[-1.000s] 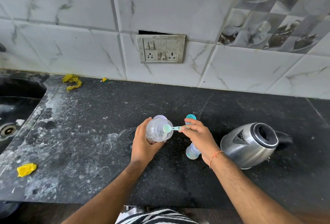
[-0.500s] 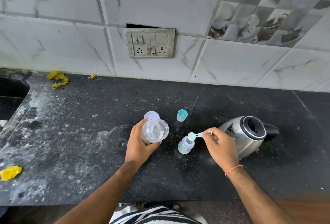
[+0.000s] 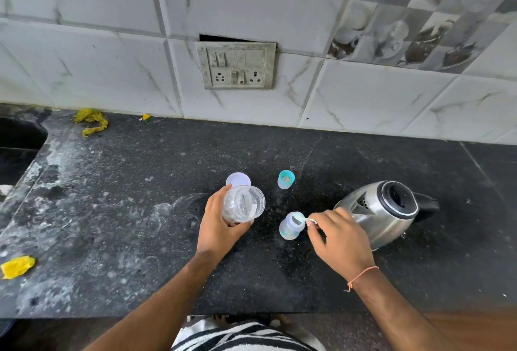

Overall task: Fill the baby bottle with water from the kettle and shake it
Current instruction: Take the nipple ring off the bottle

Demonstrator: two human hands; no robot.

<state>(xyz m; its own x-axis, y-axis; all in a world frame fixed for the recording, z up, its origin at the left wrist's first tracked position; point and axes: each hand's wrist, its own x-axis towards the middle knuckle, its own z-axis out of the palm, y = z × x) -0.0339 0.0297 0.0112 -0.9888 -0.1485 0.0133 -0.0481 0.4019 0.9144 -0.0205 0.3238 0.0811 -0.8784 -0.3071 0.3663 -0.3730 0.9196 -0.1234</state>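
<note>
Both forearms reach forward from the bottom edge over the dark bench. The left hand has its fingers wrapped round a clear plastic jar, open mouth tipped toward the camera; a white lid lies just behind it. The right hand, an orange thread at its wrist, pinches the handle of a small pale green scoop, whose bowl sits at the mouth of the baby bottle. The bottle stands open on the bench between the two hands. Its teal-ringed cap stands apart, farther back. The steel kettle stands just right of the right hand, spout toward the bottle. No writing is legible on any of them.
</note>
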